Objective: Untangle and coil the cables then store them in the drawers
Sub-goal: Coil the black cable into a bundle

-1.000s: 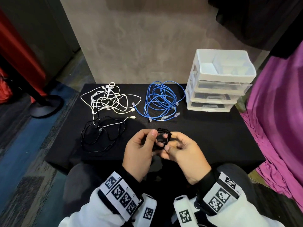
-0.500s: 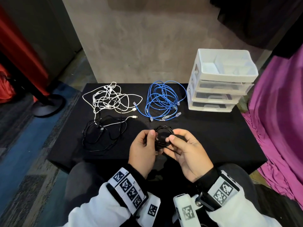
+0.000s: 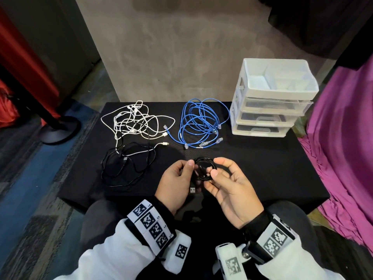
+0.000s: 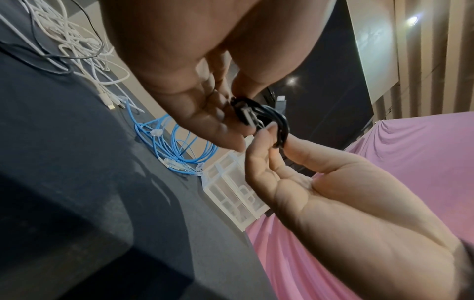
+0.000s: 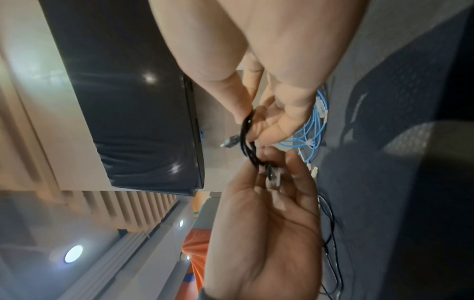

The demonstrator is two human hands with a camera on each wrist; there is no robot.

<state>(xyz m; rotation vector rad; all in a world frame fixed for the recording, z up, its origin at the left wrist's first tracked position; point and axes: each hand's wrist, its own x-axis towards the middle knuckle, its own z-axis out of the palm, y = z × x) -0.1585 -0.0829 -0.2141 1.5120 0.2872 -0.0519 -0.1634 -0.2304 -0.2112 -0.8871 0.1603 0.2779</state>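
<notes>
A small black coiled cable (image 3: 203, 168) hangs between both hands above the front of the black table (image 3: 252, 168). My left hand (image 3: 188, 168) pinches the coil's left side. My right hand (image 3: 216, 167) pinches its right side between thumb and forefinger, palm up. A USB plug (image 3: 192, 190) dangles below the left hand. The wrist views show the same coil (image 4: 271, 117) (image 5: 247, 138) held from both sides. A white drawer unit (image 3: 270, 102) stands at the back right with its three drawers closed.
A tangle of white cables (image 3: 133, 122) lies at the back left, overlapping a loose black cable (image 3: 125, 164) in front of it. A blue network cable (image 3: 199, 124) lies in loose loops mid-table. Pink cloth (image 3: 343, 138) hangs to the right of the table.
The hands have drawn slightly apart, so the black coil now shows as an open loop between them. A USB plug now hangs into view below the left hand.
</notes>
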